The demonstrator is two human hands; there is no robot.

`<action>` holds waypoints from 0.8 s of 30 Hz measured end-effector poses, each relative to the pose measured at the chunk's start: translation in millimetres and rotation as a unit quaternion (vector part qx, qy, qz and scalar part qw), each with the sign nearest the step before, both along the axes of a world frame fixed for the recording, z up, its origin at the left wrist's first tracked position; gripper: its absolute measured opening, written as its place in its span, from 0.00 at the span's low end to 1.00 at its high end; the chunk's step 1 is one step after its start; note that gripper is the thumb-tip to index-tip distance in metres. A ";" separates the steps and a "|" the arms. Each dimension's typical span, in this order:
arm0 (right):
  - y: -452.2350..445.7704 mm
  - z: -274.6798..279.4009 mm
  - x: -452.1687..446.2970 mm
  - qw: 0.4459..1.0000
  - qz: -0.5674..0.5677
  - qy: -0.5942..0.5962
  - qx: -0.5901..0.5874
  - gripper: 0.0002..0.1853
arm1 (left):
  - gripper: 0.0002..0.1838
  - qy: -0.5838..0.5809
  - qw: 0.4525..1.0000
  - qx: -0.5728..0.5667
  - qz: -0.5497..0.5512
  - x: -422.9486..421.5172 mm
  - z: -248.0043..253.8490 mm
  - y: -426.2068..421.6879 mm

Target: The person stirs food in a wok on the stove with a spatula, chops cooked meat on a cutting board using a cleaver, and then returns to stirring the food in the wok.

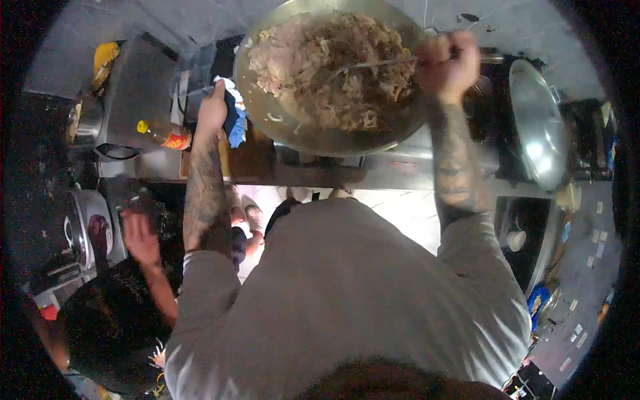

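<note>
A wide wok (407, 130) full of shredded-looking browned meat (360, 87) sits on the stove in front of me. My right hand (450, 63) is closed around the end of a long-handled metal utensil (380, 64) above the wok's right rim. The utensil slants left into the meat, which hides its head. At the wok's left side, my left hand (212, 110) is wrapped around a blue and white cloth (237, 127). Whether a wok handle lies inside the cloth, I cannot tell.
A bottle with a yellow cap and red label (163, 135) lies or leans left of my left forearm. To the right stands a large shiny metal bowl (537, 127). Another person's hand (140, 237) and dark-clothed body are at lower left, near a round pot (83, 227).
</note>
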State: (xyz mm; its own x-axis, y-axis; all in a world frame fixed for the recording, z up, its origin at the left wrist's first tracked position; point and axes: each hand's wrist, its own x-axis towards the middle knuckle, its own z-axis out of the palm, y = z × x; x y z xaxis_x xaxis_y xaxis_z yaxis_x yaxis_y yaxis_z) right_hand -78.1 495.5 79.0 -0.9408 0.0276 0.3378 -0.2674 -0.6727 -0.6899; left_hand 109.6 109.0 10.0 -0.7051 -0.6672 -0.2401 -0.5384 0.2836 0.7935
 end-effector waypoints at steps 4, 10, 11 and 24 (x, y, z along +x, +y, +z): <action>-61.6 0.9 23.0 0.981 -0.122 -0.130 0.073 0.10 | 0.28 0.076 0.982 0.171 0.039 -2.7 11.4 4.1; -66.7 64.9 71.3 0.997 0.027 -0.041 0.067 0.14 | 0.28 0.004 0.992 0.123 0.039 -15.3 21.0 -13.4; -61.3 83.3 72.7 0.995 0.093 -0.008 0.029 0.15 | 0.28 0.008 0.991 0.128 0.039 -18.2 4.0 -24.4; -189.5 122.1 -33.5 0.971 0.189 0.059 -0.135 0.09 | 0.29 0.186 0.929 0.321 0.012 -26.8 -15.2 -36.2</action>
